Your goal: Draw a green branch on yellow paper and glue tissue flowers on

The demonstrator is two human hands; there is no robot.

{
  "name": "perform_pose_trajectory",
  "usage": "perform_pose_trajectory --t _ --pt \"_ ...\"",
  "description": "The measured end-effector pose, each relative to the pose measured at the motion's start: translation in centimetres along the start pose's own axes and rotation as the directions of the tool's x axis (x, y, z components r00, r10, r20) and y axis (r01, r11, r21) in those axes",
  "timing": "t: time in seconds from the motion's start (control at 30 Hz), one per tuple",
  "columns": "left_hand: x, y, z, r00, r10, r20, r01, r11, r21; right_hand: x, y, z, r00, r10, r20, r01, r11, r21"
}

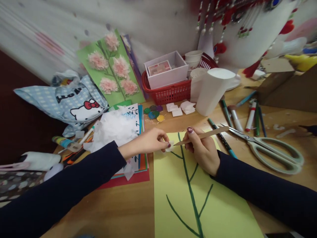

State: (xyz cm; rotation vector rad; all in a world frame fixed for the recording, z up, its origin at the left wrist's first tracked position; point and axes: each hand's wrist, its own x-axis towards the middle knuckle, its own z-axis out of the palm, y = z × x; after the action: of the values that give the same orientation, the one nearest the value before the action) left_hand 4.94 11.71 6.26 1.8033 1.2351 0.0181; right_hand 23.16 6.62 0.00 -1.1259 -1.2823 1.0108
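A yellow sheet (173,201) lies on the table with a dark green branching stem (187,172) drawn on it. At the upper end of the stem, my left hand (153,140) pinches a small piece of white tissue paper (169,146) near the sheet's top left corner. My right hand (201,150) grips a flat pointed wooden stick (210,133), its tip aimed left and at or very near the tissue paper. Whether the tip touches the paper I cannot tell. Left of the sheet, a heap of white tissue paper (109,127) rests on stacked coloured papers.
Scissors (262,145) and several markers (226,112) lie to the right. Behind stand a red basket (170,94), a white paper roll (213,92) and a green flower picture (99,72). White foam squares (177,111) sit before the basket; a blue checked bag (81,99) is left.
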Motion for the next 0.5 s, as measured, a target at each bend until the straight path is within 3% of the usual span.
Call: perform_pose_trajectory --t 0.5 --pt "-0.38 -0.58 0.61 0.998 -0.006 -0.069 0.010 0.998 0.059 0.12 0.01 0.43 0.980 0.002 0.200 0.033 0.985 -0.172"
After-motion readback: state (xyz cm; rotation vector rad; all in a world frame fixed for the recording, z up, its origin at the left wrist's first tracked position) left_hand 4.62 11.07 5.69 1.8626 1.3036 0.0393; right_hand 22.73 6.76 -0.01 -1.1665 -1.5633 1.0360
